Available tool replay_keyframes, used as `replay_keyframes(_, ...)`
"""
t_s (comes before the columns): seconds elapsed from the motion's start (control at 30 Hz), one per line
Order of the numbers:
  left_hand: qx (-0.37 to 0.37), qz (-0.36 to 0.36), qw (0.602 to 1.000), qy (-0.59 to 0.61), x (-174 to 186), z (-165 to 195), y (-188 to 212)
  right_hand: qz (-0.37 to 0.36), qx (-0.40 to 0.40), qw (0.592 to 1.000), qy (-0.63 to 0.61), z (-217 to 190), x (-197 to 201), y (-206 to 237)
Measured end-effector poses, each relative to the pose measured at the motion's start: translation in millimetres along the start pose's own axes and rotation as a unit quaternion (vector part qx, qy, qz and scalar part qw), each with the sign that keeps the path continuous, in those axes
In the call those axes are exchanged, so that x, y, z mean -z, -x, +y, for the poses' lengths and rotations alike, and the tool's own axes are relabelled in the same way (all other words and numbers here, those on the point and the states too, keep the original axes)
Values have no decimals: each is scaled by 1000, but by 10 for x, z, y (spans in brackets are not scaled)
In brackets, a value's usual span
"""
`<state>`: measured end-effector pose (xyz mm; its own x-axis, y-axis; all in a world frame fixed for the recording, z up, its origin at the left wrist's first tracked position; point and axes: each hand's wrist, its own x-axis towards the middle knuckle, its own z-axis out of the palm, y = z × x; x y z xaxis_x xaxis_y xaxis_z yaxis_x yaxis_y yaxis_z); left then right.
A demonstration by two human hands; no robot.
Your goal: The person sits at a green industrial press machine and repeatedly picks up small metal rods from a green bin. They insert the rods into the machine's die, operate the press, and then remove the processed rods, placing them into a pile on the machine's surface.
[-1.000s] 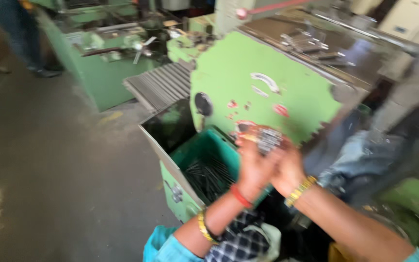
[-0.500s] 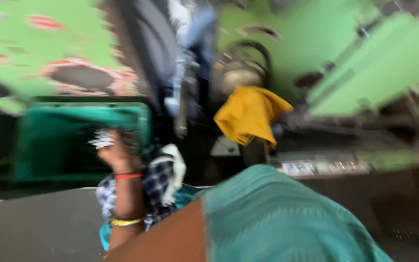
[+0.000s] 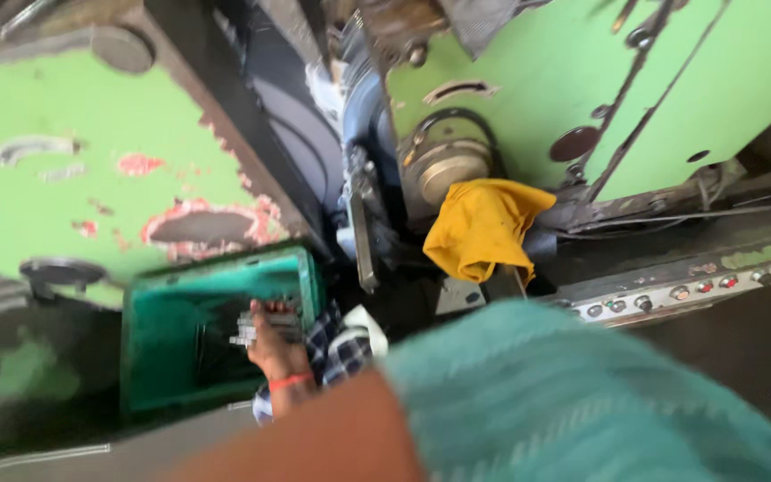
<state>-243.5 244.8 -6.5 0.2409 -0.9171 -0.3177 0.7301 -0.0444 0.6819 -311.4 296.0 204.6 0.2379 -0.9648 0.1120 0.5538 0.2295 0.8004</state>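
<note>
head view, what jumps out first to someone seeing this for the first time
A crumpled yellow cloth hangs in the middle against the chipped green metal machine, which fills the top of the view. Lower left, one hand with a red wrist band holds a bunch of small grey metal parts over the green plastic bin. A blurred teal sleeve covers the lower right.

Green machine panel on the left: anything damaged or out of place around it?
Yes. The green machine panel has paint flaked off in red patches, worst around its oval opening. A yellow cloth hangs crumpled over the machine parts beside the pulley. The left hand holds small metal pieces over the green bin.
</note>
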Motion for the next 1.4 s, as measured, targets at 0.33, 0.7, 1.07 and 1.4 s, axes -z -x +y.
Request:
replay_keyframes(0.33,93,-36,990,98,58,-263,-294,-378,-79,-10,922,1709,-862,-143)
replay_keyframes(0.7,-30,19,995,92,-89,-147,-210,-242,-148,-193,939,723,-1691,-592)
replay_keyframes(1.07,52,24,991,122,-407,-140,-278,-111,-190,-169,961,-884,-2389,-839)
replay_keyframes(1.4,287,-208,933,-59,-1202,-222,-432,-113,-178,-312,926,-2088,-2055,-1394)
